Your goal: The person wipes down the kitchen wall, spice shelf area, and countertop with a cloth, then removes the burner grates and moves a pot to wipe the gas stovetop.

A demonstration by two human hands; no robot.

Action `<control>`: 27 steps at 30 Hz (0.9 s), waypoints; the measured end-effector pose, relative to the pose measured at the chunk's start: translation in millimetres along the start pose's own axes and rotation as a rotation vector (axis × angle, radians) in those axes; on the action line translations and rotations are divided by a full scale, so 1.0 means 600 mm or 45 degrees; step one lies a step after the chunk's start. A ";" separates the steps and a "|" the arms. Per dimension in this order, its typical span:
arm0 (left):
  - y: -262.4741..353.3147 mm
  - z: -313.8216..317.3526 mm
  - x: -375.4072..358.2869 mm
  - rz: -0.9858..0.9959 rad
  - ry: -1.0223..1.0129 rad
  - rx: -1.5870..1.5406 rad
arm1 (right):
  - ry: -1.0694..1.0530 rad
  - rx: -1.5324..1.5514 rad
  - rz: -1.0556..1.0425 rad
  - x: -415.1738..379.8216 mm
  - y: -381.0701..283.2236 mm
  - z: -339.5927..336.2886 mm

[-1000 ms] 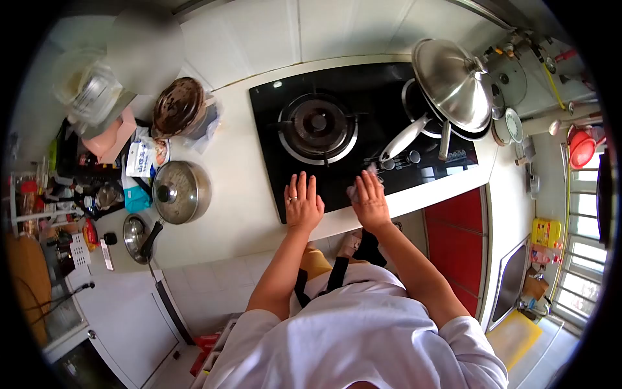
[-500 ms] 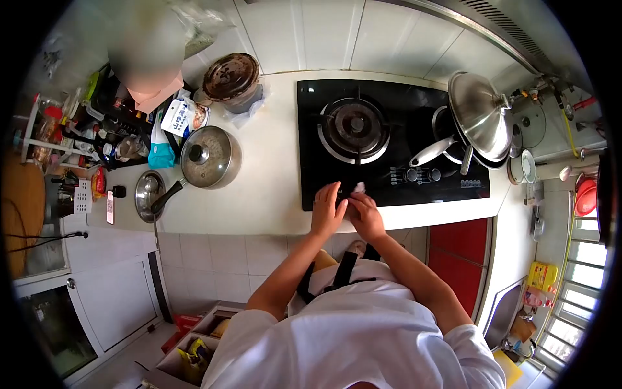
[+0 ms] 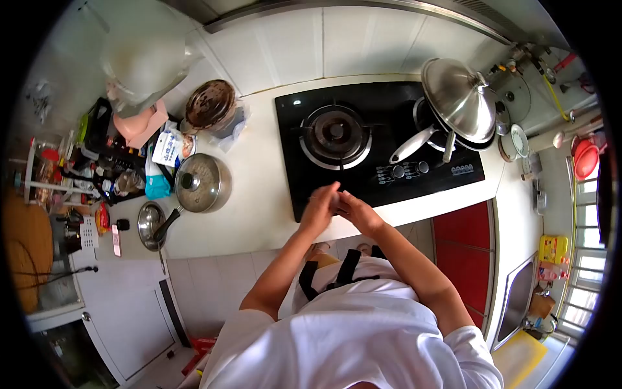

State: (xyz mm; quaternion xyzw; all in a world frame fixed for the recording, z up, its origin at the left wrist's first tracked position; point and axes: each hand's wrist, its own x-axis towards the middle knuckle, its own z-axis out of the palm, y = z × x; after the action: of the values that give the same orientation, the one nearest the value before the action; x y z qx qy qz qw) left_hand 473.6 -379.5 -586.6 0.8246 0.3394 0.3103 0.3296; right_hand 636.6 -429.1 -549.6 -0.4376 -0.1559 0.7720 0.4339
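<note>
Over the front edge of the black gas stove (image 3: 259,188), my left hand (image 3: 317,211) and my right hand (image 3: 360,214) meet at the fingertips. The fingers of both hands are bent and pressed around something small between them, too hidden to make out. Just behind the hands is the stove's left burner (image 3: 336,131), with no pot on it. Its control knobs (image 3: 398,172) lie to the right of my right hand.
A wok with a domed steel lid (image 3: 459,100) covers the right burner. On the counter's left stand a glass-lidded saucepan (image 3: 210,185), a steel bowl lid (image 3: 150,220), a brown-lidded pot (image 3: 210,104) and crowded bottles and packets. A sink (image 3: 516,305) is at the right.
The view has shifted, so the stove appears further left. My hands have come closer together, and the small pale thing by my right fingertips no longer shows.
</note>
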 end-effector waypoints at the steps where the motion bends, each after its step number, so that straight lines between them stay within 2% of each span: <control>1: -0.016 -0.001 0.003 -0.058 0.139 0.123 | 0.015 0.012 -0.012 -0.005 0.002 -0.008; 3: -0.073 -0.009 0.027 -0.324 0.453 0.107 | 0.447 -0.764 -0.428 -0.021 0.007 -0.033; 4: -0.075 -0.035 0.046 -0.379 0.477 0.207 | 0.556 -0.848 -0.556 -0.009 0.036 -0.087; 5: -0.080 -0.047 0.068 -0.477 0.531 0.328 | 0.675 -1.045 -0.609 -0.031 0.028 -0.098; 6: -0.102 -0.053 0.082 -0.437 0.533 0.458 | 0.771 -1.185 -0.631 -0.049 0.025 -0.120; 9: -0.118 -0.046 0.097 -0.445 0.292 0.929 | 1.019 -1.499 -0.632 -0.104 0.019 -0.161; 10: -0.115 -0.042 0.099 -0.448 0.286 0.926 | 1.060 -1.470 -0.563 -0.118 0.018 -0.166; 13: -0.104 -0.023 0.092 -0.496 0.249 0.867 | 1.065 -1.590 -0.497 -0.137 0.024 -0.187; 15: -0.093 -0.017 0.080 -0.290 0.182 0.871 | 1.064 -1.671 -0.497 -0.139 0.025 -0.182; 17: -0.091 -0.016 0.086 -0.243 0.264 0.857 | 1.077 -1.733 -0.509 -0.127 0.021 -0.177; 20: -0.098 -0.013 0.113 -0.369 0.474 0.693 | 1.026 -1.711 -0.422 -0.124 0.019 -0.176; 21: -0.111 -0.015 0.123 -0.347 0.481 0.790 | 1.029 -1.711 -0.411 -0.126 0.018 -0.178; 24: -0.122 -0.031 0.148 -0.431 0.431 0.763 | 0.958 -1.610 -0.339 -0.120 0.004 -0.182; 26: -0.122 -0.038 0.166 -0.593 0.373 0.798 | 0.941 -1.610 -0.320 -0.118 -0.004 -0.182; 27: -0.123 -0.034 0.164 -0.590 0.370 0.794 | 0.935 -1.601 -0.289 -0.120 -0.005 -0.181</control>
State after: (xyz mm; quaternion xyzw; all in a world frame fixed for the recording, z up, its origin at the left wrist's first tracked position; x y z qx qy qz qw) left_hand 489.3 -256.5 -601.7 0.7344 0.6367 0.2232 0.0738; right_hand 743.8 -500.6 -570.3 -0.8152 -0.4580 0.2909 0.2028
